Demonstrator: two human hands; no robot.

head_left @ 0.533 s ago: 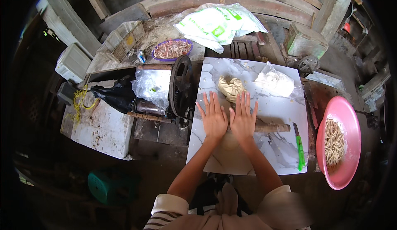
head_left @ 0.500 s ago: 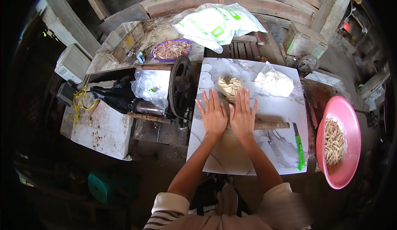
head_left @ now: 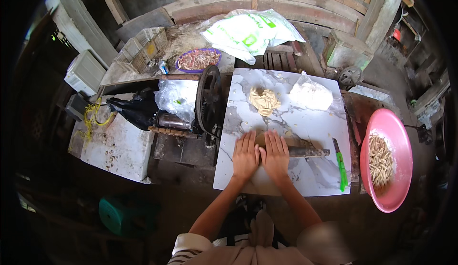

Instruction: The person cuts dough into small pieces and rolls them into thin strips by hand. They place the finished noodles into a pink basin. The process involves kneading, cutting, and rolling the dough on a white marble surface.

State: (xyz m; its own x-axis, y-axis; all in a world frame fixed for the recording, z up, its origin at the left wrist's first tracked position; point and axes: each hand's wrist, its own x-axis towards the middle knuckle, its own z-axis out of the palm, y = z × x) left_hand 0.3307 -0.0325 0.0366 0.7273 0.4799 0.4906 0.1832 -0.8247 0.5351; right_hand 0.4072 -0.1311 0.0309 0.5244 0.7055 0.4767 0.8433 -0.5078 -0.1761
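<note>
Both palms press down on a brown-grey rolling pin [head_left: 312, 152] lying crosswise on a marble-patterned board [head_left: 315, 181]. My left hand [head_left: 245, 159] and my right hand [head_left: 275, 157] are side by side, thumbs close together, fingers stretched forward over the pin. Neither hand is wrapped around it. A flat tan sheet of dough [head_left: 265, 187] shows between my wrists and beyond the pin, partly hidden by my hands. Past my fingertips sits a crumpled lump of dough [head_left: 264, 102]. At the board's far right is a clear plastic bag of white powder [head_left: 311, 94].
A green-handled knife [head_left: 341, 169] lies on the board's right side. Beyond the right edge stands a pink basin [head_left: 402, 169] of pale strips. On the left is a hand-wheel machine [head_left: 207, 100]. Farther back are a purple-rimmed tray [head_left: 198, 60] and a white-green sack [head_left: 253, 32].
My hands have drawn back toward me, the rolling pin moving slightly nearer with them. My spread fingers have come closer together. The dough lump is now fully uncovered.
</note>
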